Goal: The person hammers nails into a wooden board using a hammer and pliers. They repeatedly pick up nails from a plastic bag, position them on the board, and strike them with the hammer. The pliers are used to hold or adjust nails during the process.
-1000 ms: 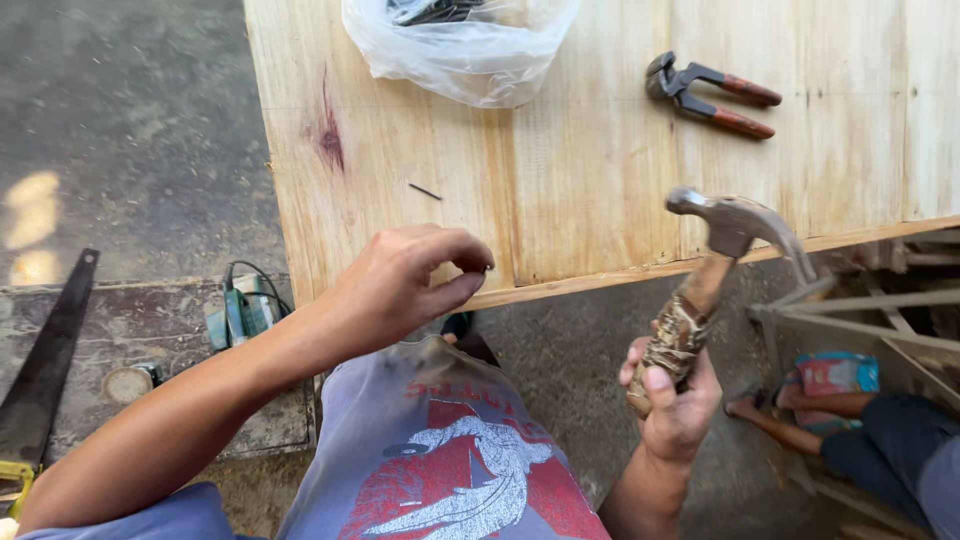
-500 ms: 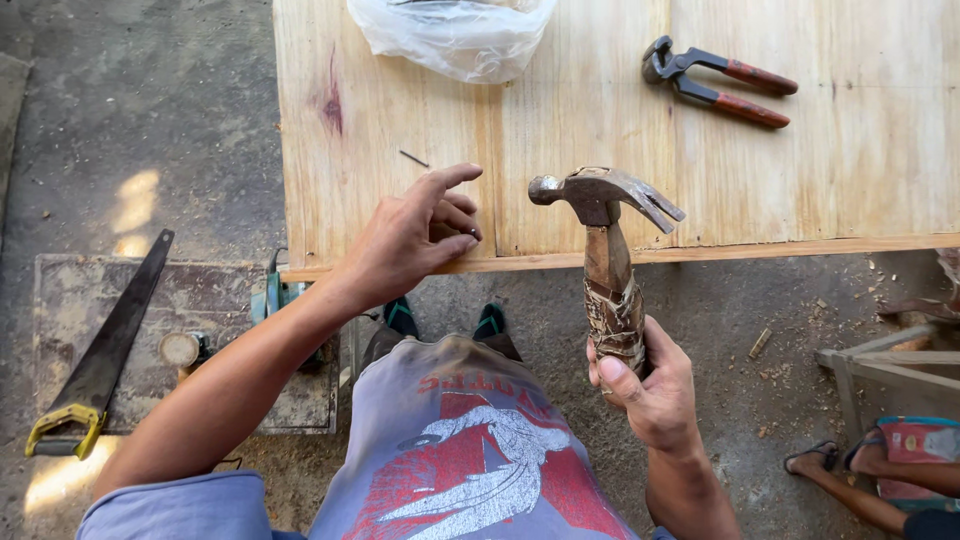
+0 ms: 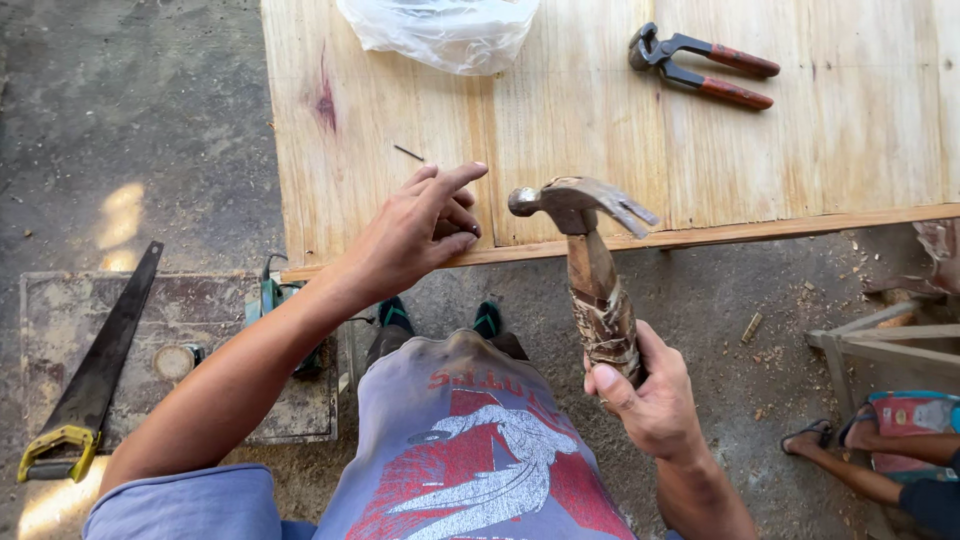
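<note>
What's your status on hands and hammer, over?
Right hand gripping hammer, head raised near plywood edge. Left hand pinched at the edge; nail there unconfirmed. Loose nail, pincers, bag lie clear.

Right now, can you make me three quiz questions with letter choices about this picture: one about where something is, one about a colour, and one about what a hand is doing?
1. Where are the pincers?
A. on the wooden board
B. on the ground
C. in a hand

2. What colour is the saw handle?
A. red
B. yellow
C. white

3. What is the right hand doing?
A. resting open
B. gripping the hammer
C. holding the bag

Answers:
1. A, they lie on the board, far from both hands.
2. B, the grip at the saw's near end is yellow.
3. B, its fingers wrap the hammer handle, head raised over the board's edge.
</note>
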